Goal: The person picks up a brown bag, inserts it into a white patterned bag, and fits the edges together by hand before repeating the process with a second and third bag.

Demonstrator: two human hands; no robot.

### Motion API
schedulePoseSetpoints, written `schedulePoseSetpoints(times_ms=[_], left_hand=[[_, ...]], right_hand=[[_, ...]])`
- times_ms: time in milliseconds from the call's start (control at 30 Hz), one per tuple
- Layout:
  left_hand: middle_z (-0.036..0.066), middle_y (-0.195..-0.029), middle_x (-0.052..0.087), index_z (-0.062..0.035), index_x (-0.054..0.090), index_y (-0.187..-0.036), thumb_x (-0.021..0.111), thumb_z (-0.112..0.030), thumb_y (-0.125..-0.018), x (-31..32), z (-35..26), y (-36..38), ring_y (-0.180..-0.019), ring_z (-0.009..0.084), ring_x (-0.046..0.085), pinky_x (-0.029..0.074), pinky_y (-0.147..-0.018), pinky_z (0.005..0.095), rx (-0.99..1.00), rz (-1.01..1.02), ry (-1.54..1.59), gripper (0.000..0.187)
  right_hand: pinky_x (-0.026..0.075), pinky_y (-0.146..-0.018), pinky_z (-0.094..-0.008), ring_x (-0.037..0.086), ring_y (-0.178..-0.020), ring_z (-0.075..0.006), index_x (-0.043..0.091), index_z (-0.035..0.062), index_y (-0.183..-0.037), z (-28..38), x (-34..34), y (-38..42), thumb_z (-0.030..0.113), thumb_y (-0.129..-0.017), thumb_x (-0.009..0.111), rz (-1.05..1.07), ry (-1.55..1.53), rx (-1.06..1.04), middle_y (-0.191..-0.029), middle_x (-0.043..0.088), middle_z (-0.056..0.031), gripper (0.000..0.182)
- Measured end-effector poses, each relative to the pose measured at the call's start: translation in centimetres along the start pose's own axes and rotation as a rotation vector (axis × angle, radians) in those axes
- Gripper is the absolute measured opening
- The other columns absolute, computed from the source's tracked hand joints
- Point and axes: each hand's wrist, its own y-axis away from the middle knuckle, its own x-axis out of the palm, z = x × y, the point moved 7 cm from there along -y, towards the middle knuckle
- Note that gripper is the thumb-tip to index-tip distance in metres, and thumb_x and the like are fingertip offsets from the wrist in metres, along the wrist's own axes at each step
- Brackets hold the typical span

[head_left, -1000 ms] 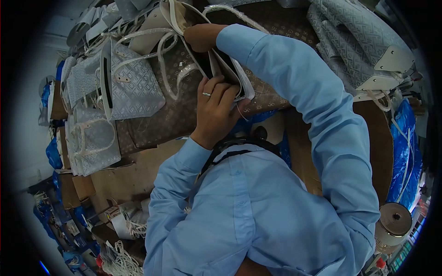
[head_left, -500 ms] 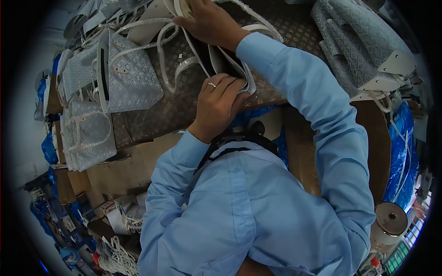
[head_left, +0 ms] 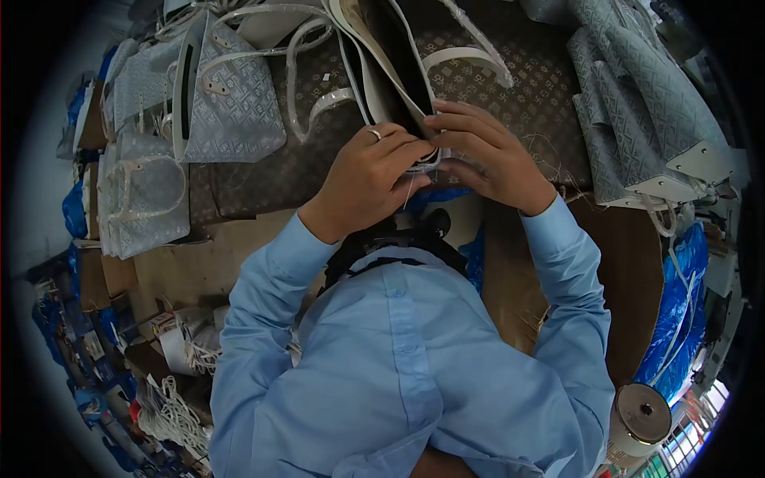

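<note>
A: Where is the open bag (head_left: 386, 88) lying relative to the grip?

B: It is extending forward from both hands, resting on the brown patterned cover (head_left: 526, 103). Its near end is sitting between them.

A: State the condition of each hand.

B: The left hand (head_left: 366, 175) is grasping the near end, its fingers curling over the rim. The right hand (head_left: 490, 155) is gripping the near corner, its fingers bearing on the right rim. A thin thread (head_left: 409, 193) is hanging between them.

A: Specify orientation.

B: The long axis is running away from the wearer, slanting toward the left. The mouth is facing up and gaping. A handle (head_left: 482, 40) is arching out to the right of the bag.

A: Report markings.

B: The cover is showing repeated small motifs. A small white tag (head_left: 326, 77) is lying left of the bag; any print is staying too small to read. Left of the grip, a grey bag (head_left: 239, 107) is displaying a geometric lattice.
</note>
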Motion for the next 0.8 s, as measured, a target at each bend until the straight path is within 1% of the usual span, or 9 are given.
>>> schedulePoseSetpoints(times_ms=[67, 200, 267, 300, 367, 533, 633, 733, 800], left_hand=[[0.008, -0.095, 0.063, -0.0040, 0.063, -0.101, 0.076, -0.017, -0.072, 0.2, 0.1, 0.1, -0.092, 0.0254, 0.059, 0.046, -0.078, 0.0358, -0.023, -0.010, -0.016, 0.035], [0.008, -0.094, 0.063, -0.0036, 0.063, -0.100, 0.076, -0.016, -0.071, 0.4, -0.4, 0.1, -0.089, 0.0257, 0.060, 0.046, -0.077, 0.0361, -0.057, -0.080, -0.056, 0.035], [0.008, -0.094, 0.063, -0.0034, 0.063, -0.100, 0.076, -0.015, -0.071, 0.6, -0.4, 0.3, -0.089, 0.0256, 0.060, 0.046, -0.077, 0.0365, -0.077, -0.108, -0.065, 0.034], [0.008, -0.093, 0.063, -0.0033, 0.063, -0.099, 0.075, -0.014, -0.071, 0.6, -0.4, 0.4, -0.089, 0.0255, 0.060, 0.046, -0.077, 0.0369, -0.085, -0.125, -0.075, 0.033], [0.008, -0.093, 0.063, -0.0032, 0.063, -0.099, 0.075, -0.012, -0.071, 0.6, -0.4, 0.6, -0.089, 0.0254, 0.060, 0.046, -0.078, 0.0370, -0.095, -0.139, -0.061, 0.032], [0.008, -0.093, 0.064, -0.0029, 0.063, -0.099, 0.073, -0.010, -0.072, 0.4, -0.4, 0.5, -0.088, 0.0252, 0.060, 0.045, -0.079, 0.0371, -0.093, -0.141, -0.026, 0.030], [0.010, -0.093, 0.065, -0.0027, 0.065, -0.101, 0.071, -0.013, -0.078, 0.6, 0.0, 0.9, -0.092, 0.0283, 0.060, 0.043, -0.084, 0.0379, -0.157, -0.103, 0.011, 0.026], [0.007, -0.097, 0.065, -0.0055, 0.062, -0.105, 0.073, -0.011, -0.076, 0.6, -0.3, 1.3, -0.088, 0.0249, 0.060, 0.044, -0.082, 0.0370, -0.140, -0.139, -0.017, 0.032], [0.006, -0.098, 0.066, -0.0080, 0.057, -0.120, 0.072, -0.011, -0.076, 0.5, -0.5, 1.4, -0.088, 0.0247, 0.060, 0.043, -0.084, 0.0367, -0.187, -0.197, 0.081, 0.047]], right_hand=[[0.045, -0.099, -0.0469, 0.052, -0.121, -0.0320, 0.061, 0.0044, -0.104, 0.6, 0.1, -0.5, 0.012, -0.073, 0.074, 0.034, 0.181, -0.124, -0.118, 0.059, -0.0121, 0.035], [0.045, -0.099, -0.0480, 0.055, -0.115, -0.0316, 0.059, 0.0044, -0.099, 1.1, -0.1, -0.4, 0.017, -0.071, 0.076, 0.033, 0.330, -0.271, -0.111, 0.060, -0.0113, 0.035], [0.046, -0.095, -0.0426, 0.056, -0.101, -0.0274, 0.059, 0.0057, -0.093, 1.1, -0.3, -0.5, 0.015, -0.070, 0.073, -0.011, 0.378, -0.297, -0.098, 0.057, -0.0091, 0.028], [0.046, -0.095, -0.0426, 0.056, -0.101, -0.0274, 0.059, 0.0057, -0.093, 1.2, -0.3, -0.7, 0.015, -0.070, 0.073, 0.001, 0.376, -0.303, -0.098, 0.057, -0.0091, 0.028], [0.047, -0.093, -0.0414, 0.055, -0.091, -0.0271, 0.058, 0.0057, -0.088, 1.3, 0.0, -1.3, 0.016, -0.070, 0.073, 0.046, 0.326, -0.284, -0.092, 0.055, -0.0079, 0.026], [0.047, -0.092, -0.0420, 0.054, -0.088, -0.0279, 0.058, 0.0055, -0.084, 1.0, 0.1, -1.4, 0.015, -0.068, 0.075, 0.093, 0.252, -0.214, -0.087, 0.053, -0.0083, 0.026], [0.046, -0.094, -0.0430, 0.054, -0.088, -0.0281, 0.057, 0.0055, -0.083, 0.5, 0.5, -1.4, 0.013, -0.067, 0.076, 0.073, 0.203, -0.235, -0.087, 0.053, -0.0086, 0.026], [0.046, -0.096, -0.0441, 0.055, -0.088, -0.0281, 0.056, 0.0055, -0.082, 0.5, 0.6, -1.2, 0.011, -0.067, 0.076, 0.067, 0.164, -0.241, -0.088, 0.052, -0.0087, 0.026], [0.045, -0.097, -0.0448, 0.055, -0.089, -0.0281, 0.056, 0.0056, -0.082, 0.6, 0.4, -1.0, 0.011, -0.067, 0.076, 0.060, 0.157, -0.249, -0.088, 0.052, -0.0087, 0.026]])
